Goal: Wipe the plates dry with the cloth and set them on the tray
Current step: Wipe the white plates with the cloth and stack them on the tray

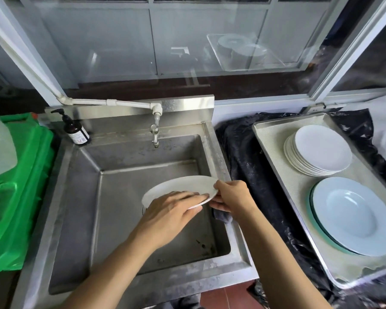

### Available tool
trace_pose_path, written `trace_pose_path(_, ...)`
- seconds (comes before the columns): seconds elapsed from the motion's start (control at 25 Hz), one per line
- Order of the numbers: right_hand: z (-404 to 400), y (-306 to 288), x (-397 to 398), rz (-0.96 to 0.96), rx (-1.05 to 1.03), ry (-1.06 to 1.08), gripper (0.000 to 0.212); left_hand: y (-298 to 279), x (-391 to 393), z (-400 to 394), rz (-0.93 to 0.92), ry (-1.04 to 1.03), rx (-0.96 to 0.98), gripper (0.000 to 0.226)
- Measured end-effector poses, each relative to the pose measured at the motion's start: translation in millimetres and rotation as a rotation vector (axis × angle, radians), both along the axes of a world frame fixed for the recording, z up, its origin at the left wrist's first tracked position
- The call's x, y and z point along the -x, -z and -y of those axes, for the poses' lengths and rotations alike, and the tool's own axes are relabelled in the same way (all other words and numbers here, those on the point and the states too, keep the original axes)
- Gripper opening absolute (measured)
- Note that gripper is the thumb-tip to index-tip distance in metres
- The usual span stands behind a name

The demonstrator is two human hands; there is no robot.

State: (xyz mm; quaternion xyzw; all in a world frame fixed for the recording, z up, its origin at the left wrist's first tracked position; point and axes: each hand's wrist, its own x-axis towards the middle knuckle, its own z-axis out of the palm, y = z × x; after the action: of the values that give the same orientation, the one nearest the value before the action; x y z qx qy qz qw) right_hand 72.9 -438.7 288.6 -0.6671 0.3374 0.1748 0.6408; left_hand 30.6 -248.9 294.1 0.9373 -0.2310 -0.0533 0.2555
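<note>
A white plate was held tilted over the steel sink, at the lower middle of the frame. The left hand lay across its near side, fingers stretched flat over the top face and thumb under the rim. The right hand pinched the plate's right edge, thumb on top and fingers curled beneath. A dark cloth showed just under that hand, bunched against its fingers; whether the fingers held it could not be told.

To the right, a metal tray sat on a counter draped in black plastic sheeting. On it stood a stack of small white plates toward the upper right and, nearer the lower right, a stack of deep rimmed plates.

A tap hung over the sink's back edge, with a dark pump bottle on the rim at the left. A green plastic crate filled the left edge.
</note>
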Motion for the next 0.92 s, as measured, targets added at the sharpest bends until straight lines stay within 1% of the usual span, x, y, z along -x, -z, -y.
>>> trace_pose_path(0.12, 4.1, 4.3, 13.5, -0.014, 0.080, 0.006, 0.017, 4.4, 5.5, -1.3, -0.106, 0.047, -0.002, 0.042)
trace_pose_path(0.24, 9.8, 7.9, 26.7, 0.042, 0.127, 0.044, 0.021, 3.3, -3.0, -3.1, -0.191, 0.064, -0.009, 0.044)
trace_pose_path(0.32, 19.9, 8.7, 34.2, 0.112, 0.157, 0.089, 0.023, 1.6, -11.2, -3.2, -0.140, -0.012, -0.020, 0.047)
trace_pose_path(0.4, 36.8, 5.6, 38.6, 0.179, 0.196, 0.106, 0.024, -2.2, -20.2, -1.1, -0.078, -0.170, 0.002, 0.048)
trace_pose_path(0.48, 56.7, -1.2, 39.2, 0.218, 0.213, 0.108, 0.024, -7.0, -28.7, 8.5, -0.126, -0.309, 0.107, 0.049)
trace_pose_path(0.6, 87.8, -9.0, 33.9, 0.254, 0.210, 0.164, 0.027, -11.9, -43.4, 40.6, -0.209, -0.371, 0.273, 0.046)
trace_pose_path(0.68, 110.0, -8.9, 28.4, 0.273, 0.186, 0.232, 0.034, -13.9, -54.5, 64.1, -0.251, -0.401, 0.348, 0.043)
trace_pose_path(0.72, 122.4, -8.5, 25.8, 0.279, 0.157, 0.259, 0.032, -15.0, -60.0, 76.0, -0.278, -0.416, 0.387, 0.042)
trace_pose_path(0.84, 168.5, -7.2, 15.0, 0.289, 0.077, 0.339, 0.011, -17.6, -76.1, 119.7, -0.357, -0.486, 0.506, 0.032)
trace_pose_path(0.92, 203.0, -5.1, 7.7, 0.313, 0.069, 0.375, 0.006, -16.5, -85.1, 155.2, -0.382, -0.510, 0.551, 0.027)
